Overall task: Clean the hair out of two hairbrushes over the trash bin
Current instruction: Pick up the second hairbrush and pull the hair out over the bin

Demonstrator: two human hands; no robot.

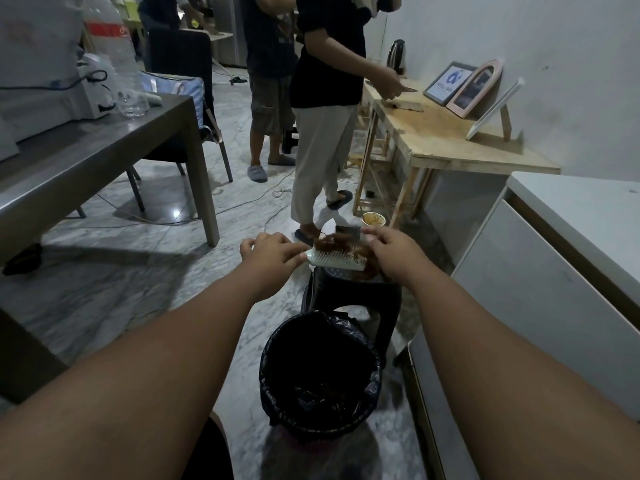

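Floor: pale veined marble. Grey table left, dark chair behind it. Wooden table against white wall, right.

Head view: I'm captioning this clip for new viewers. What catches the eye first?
Mid-frame, the left hand grips a white hairbrush matted with reddish-brown hair, and the right hand is at its other end. Lower in the frame gapes a black-lined trash bin.

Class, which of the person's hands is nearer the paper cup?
Right. The right hand is close to the paper cup; the left hand is across the hairbrush, farther away.
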